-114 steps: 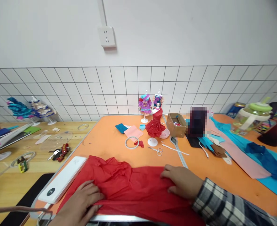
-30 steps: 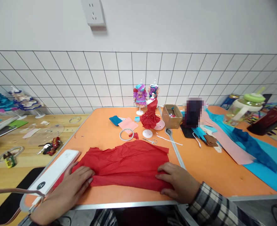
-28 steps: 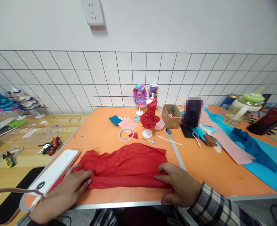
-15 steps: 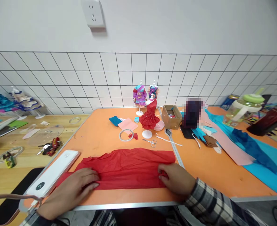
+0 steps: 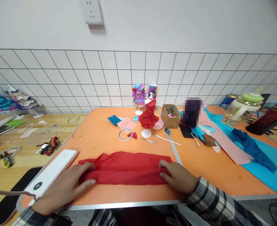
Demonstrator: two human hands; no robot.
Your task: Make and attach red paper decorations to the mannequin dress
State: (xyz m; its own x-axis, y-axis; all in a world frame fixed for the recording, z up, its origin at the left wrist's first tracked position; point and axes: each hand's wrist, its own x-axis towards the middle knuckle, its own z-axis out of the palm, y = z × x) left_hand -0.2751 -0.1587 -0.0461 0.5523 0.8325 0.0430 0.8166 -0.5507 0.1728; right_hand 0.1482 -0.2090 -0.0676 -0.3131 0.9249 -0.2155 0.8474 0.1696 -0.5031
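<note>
A long strip of red crepe paper (image 5: 129,169) lies across the front of the orange table, with a fold line along its length. My left hand (image 5: 74,182) is closed loosely around the strip's left end, thumb on the near side and fingers on the far side. At the right end, my right hand (image 5: 176,176) pinches the paper between thumb and curled fingers. Beyond the strip are small scissors (image 5: 150,142), a roll of clear tape (image 5: 125,134) and a red scrap (image 5: 134,135). A small dress form (image 5: 148,116) in a ruffled red dress stands behind them.
A white power bank (image 5: 52,172) with a cable lies beside my left forearm. Two more dressed forms (image 5: 139,95) stand near the wall. To the right are a cardboard box (image 5: 171,116), pink and blue sheets (image 5: 267,175), a lidded bottle (image 5: 243,110) and a dark red flask (image 5: 270,117).
The red paper's far edge has come nearer and its near edge has moved slightly away, so the strip looks narrower and smoother. My left hand's thumb and fingers have spread around its end.
</note>
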